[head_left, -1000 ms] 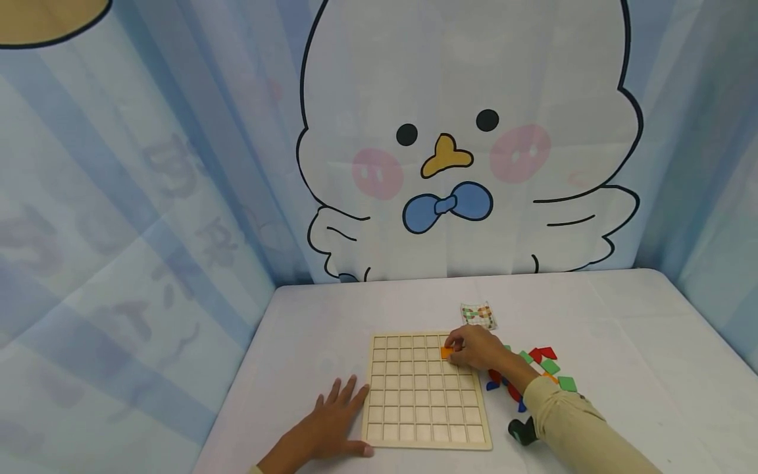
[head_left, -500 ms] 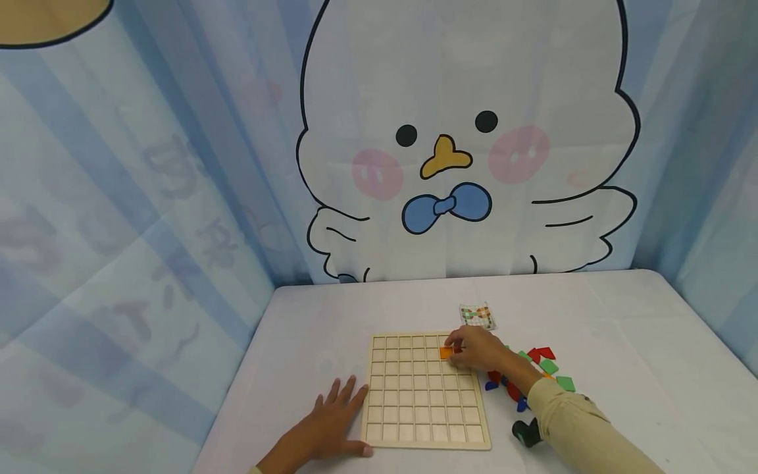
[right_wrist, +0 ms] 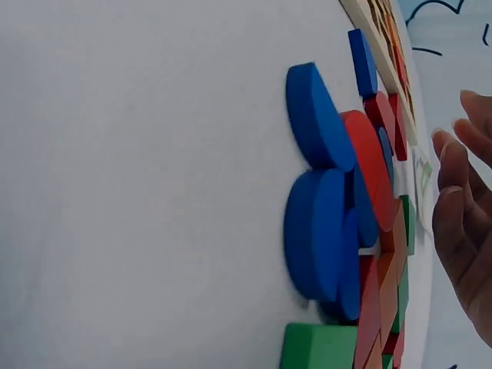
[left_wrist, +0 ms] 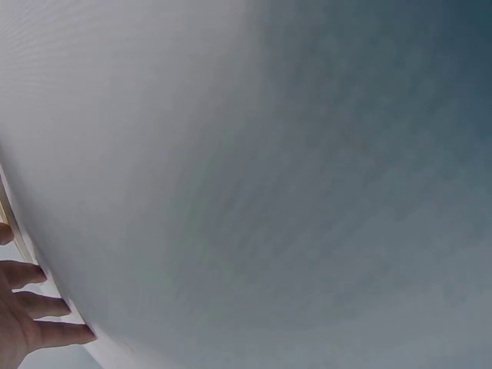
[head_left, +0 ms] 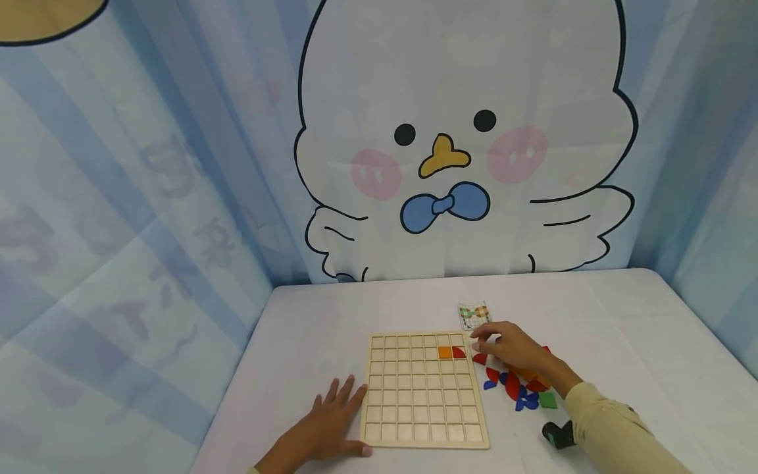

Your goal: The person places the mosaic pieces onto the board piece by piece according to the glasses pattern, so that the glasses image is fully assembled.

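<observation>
A wooden grid board lies on the white table. In its second row from the far side, an orange square and a red quarter-round piece sit side by side in the two rightmost cells. My left hand rests spread on the table, its index finger and thumb at the board's left edge. Just right of the board's far corner is my right hand, fingers loosely bent, nothing between them. The right wrist view shows that hand beside red, orange, green and blue blocks. Its forearm hides part of the pile.
A small patterned card lies beyond the board's far right corner. Blue rounded blocks, a red petal-shaped block and a green block lie right of the board. A dark rounded object shows by the right sleeve.
My right hand has let go of the pieces on the board and moved right, off the board, uncovering the red quarter-round in its cell. My left hand has stayed in place.
</observation>
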The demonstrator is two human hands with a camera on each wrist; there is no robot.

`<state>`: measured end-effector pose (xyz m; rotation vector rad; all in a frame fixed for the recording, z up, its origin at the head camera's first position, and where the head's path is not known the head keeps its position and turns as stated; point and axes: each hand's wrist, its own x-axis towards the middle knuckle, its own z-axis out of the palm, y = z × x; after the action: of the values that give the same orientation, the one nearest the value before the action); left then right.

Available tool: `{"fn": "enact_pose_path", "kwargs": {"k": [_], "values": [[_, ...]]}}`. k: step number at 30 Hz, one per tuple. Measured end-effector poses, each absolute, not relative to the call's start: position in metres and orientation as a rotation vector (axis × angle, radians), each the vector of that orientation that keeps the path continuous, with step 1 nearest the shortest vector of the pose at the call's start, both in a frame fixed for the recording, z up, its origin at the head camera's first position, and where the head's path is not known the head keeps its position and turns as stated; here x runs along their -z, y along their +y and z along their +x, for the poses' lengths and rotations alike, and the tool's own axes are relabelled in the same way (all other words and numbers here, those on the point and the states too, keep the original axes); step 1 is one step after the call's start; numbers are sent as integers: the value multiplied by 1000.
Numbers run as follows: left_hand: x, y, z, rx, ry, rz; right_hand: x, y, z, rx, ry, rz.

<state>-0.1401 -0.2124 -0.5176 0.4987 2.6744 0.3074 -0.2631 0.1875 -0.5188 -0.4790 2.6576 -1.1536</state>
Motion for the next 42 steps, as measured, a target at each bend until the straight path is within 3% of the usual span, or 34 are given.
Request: {"fn": "enact_pose_path", "kwargs": {"k": [17, 42], "values": [[515, -211, -140, -290, 2683, 492, 524, 188, -247, 869, 2820, -419], [522, -214, -141, -279, 2685, 489, 523, 180, -242, 942, 2752, -474]]}}
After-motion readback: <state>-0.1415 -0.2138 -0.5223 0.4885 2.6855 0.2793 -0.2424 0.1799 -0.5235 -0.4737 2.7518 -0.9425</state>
